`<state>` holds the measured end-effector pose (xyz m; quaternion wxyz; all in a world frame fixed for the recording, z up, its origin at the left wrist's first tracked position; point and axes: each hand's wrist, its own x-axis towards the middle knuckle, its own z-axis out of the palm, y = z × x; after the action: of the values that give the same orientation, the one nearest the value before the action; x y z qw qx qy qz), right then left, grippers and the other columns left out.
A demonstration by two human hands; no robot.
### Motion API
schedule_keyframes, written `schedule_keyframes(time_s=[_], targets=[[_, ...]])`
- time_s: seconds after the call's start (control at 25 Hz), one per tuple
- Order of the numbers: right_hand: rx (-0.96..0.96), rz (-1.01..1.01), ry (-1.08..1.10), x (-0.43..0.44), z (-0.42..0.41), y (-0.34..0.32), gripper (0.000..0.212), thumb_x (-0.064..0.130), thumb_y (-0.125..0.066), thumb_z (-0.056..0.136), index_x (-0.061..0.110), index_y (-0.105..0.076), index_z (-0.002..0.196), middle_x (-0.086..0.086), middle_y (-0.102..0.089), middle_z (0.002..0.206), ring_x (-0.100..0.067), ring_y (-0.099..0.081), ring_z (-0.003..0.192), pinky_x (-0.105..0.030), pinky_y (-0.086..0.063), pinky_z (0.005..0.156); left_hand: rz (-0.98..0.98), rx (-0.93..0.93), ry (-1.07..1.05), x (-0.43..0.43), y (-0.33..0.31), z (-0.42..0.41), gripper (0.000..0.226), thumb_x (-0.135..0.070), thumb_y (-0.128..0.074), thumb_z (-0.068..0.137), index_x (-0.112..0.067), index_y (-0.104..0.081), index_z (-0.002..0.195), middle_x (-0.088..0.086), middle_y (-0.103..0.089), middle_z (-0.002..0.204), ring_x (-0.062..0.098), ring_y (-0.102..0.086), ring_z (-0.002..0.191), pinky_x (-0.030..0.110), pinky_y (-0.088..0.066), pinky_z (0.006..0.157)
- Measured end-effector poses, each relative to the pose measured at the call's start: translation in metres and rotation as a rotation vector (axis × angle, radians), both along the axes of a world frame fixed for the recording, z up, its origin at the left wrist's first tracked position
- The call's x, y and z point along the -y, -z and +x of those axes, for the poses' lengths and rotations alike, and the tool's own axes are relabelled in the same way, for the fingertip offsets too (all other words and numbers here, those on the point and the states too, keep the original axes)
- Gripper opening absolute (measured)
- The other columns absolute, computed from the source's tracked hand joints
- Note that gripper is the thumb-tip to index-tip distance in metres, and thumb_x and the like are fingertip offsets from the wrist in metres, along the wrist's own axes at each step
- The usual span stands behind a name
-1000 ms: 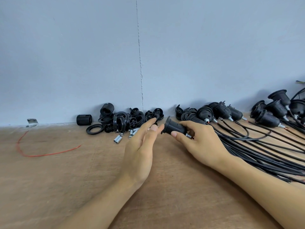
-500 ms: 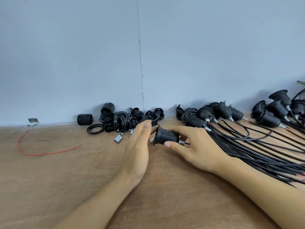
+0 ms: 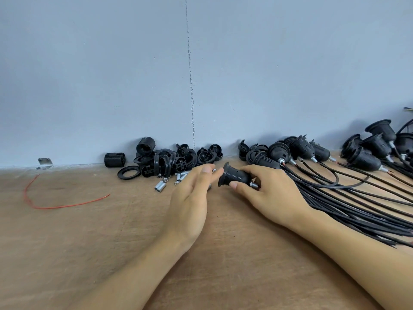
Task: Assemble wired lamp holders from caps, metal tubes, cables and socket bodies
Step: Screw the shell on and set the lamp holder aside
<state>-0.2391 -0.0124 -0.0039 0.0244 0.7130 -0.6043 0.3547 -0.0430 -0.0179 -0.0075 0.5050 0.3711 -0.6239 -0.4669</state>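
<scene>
Wooden surface (image 3: 67,242) against blue wall (image 3: 89,63), task judged part done: finished wired holders (image 3: 366,161) and cables (image 3: 357,198) far right; loose caps (image 3: 206,154) and metal tubes (image 3: 159,186) far centre, unassembled; right hand (image 3: 272,195), fingers clamped on socket body (image 3: 234,175) at centre; left hand (image 3: 190,204), fingers straight, just beside its rim

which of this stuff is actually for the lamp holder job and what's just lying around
For the job:
- holder, gripped by the right hand
- left hand, open beside it
- tubes
- pile of caps and socket bodies
- cables
- wired holders by the wall

Lying about:
- red wire
- bracket at the wall
</scene>
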Motion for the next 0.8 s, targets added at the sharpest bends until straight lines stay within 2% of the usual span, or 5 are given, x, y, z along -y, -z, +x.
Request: schedule_keyframes(time_s=[0.16, 0.32, 0.48, 0.64, 0.8], targets=[[0.032, -0.021, 0.045, 0.001, -0.001, -0.001, 0.034, 0.06, -0.061, 0.087, 0.037, -0.068, 0.11, 0.021, -0.067, 0.088, -0.004, -0.059, 0.082, -0.028, -0.044, 0.068, 0.023, 0.01, -0.019, 0.001, 0.0, 0.001, 0.031, -0.045, -0.04, 0.107, -0.031, -0.065, 0.119, -0.021, -0.076, 0.108, -0.01, -0.063, 0.111, 0.018, -0.037, 0.098], [0.143, -0.032, -0.018, -0.001, 0.0, -0.003, 0.035, 0.063, -0.059, 0.084, 0.038, -0.069, 0.107, 0.024, -0.065, 0.079, 0.002, -0.06, 0.078, -0.028, -0.049, 0.068, 0.043, 0.046, -0.027, 0.004, 0.001, 0.0, 0.047, -0.067, -0.038, 0.091, -0.039, -0.065, 0.116, -0.017, -0.078, 0.101, -0.009, -0.061, 0.115, 0.029, -0.035, 0.109], [0.141, -0.036, -0.122, -0.002, 0.005, -0.006, 0.03, 0.057, -0.063, 0.086, 0.039, -0.069, 0.109, 0.028, -0.063, 0.081, 0.0, -0.059, 0.08, -0.026, -0.049, 0.07, 0.044, 0.052, -0.032, 0.006, 0.003, 0.0, 0.051, -0.073, -0.036, 0.087, -0.042, -0.065, 0.115, -0.017, -0.078, 0.099, -0.008, -0.06, 0.116, 0.034, -0.034, 0.115], [0.134, -0.071, -0.199, -0.005, 0.006, -0.009, 0.026, 0.053, -0.064, 0.088, 0.041, -0.067, 0.111, 0.036, -0.062, 0.087, 0.001, -0.06, 0.081, -0.01, -0.04, 0.067, 0.03, 0.052, -0.002, 0.008, 0.004, 0.0, 0.046, -0.077, -0.037, 0.084, -0.052, -0.072, 0.102, -0.011, -0.078, 0.105, 0.003, -0.067, 0.111, 0.041, -0.042, 0.11], [0.086, -0.035, -0.293, -0.007, 0.01, -0.008, 0.035, 0.056, -0.065, 0.087, 0.036, -0.067, 0.116, 0.024, -0.069, 0.093, -0.001, -0.064, 0.082, -0.014, -0.046, 0.07, 0.007, 0.051, 0.039, 0.01, 0.004, 0.001, 0.055, -0.077, -0.034, 0.088, -0.045, -0.076, 0.103, -0.015, -0.076, 0.11, 0.004, -0.067, 0.112, 0.043, -0.044, 0.109]])
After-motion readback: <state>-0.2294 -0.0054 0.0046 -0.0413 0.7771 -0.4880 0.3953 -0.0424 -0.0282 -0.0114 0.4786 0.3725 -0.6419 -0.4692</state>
